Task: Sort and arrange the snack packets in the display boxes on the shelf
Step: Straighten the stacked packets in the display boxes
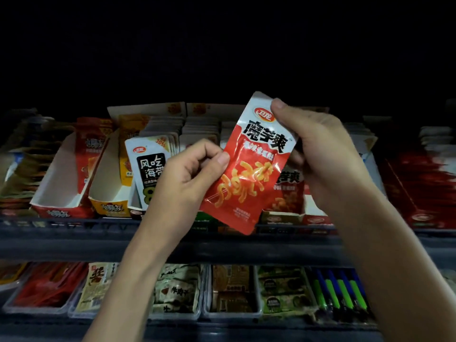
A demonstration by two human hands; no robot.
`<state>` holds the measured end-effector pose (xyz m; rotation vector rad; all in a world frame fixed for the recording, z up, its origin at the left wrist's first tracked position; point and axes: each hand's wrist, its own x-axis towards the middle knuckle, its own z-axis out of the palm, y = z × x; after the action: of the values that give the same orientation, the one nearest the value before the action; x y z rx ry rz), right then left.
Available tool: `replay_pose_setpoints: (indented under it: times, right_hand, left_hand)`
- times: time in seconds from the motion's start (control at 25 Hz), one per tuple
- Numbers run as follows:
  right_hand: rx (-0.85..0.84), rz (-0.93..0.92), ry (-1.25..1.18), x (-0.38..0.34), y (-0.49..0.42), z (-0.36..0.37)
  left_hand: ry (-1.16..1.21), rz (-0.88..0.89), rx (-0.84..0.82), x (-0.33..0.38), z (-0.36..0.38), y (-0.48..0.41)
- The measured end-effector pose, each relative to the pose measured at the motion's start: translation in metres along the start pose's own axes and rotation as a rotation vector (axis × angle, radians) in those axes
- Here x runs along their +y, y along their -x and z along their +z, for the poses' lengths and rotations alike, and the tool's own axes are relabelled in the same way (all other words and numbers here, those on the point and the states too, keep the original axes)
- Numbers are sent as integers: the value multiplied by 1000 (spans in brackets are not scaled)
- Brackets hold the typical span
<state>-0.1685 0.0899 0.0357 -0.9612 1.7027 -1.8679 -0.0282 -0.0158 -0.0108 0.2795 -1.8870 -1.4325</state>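
My right hand [318,154] grips the red and white snack packet [249,174] at its top right corner, thumb on the printed front and fingers curled behind it. My left hand [190,174] pinches the packet's left edge between thumb and bent forefinger, the other fingers curled into the palm. Between them the packet hangs in the air, front towards me, tilted with its top leaning right, its lower end crossing the front edge of the upper shelf [74,233].

Just behind it, at the shelf's front edge, a display box [281,215] holds packets with similar red print. Left of my left hand a black and white packet [148,169] stands upright in its box. Further left sit a yellow-fronted box [111,193] and a red-fronted box [61,191], each showing bare white inner walls and a few packets at the back. Towards the shelf's right end stands a large red carton [424,193].

On the lower shelf, clear trays [232,314] hold flat packets, and near its right end lie green and blue sticks [340,290].
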Motion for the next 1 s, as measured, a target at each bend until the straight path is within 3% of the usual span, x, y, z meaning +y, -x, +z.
replay_pose_setpoints:
  times: [0.24,0.4,0.56,0.68,0.8,1.0]
  right_hand:
    - [32,-51,-84,-6,12,-25]
    - [45,-77,-23,-1,12,-41]
    - [77,-110,113,-6,13,-62]
    - [36,-130,314,-13,12,-83]
    - [-10,-120,365,-13,13,-92]
    - [176,-219,308,-10,11,-104]
  left_hand:
    - [-34,-95,-172,-8,28,-3]
    - [-57,-63,-255,-8,45,-6]
    - [-81,-66,-227,-4,59,-9]
    - [-133,-79,-190,-5,64,-11]
    - [-165,-72,-155,-6,70,-12]
    - [-252,-55,-81,-10,77,-15]
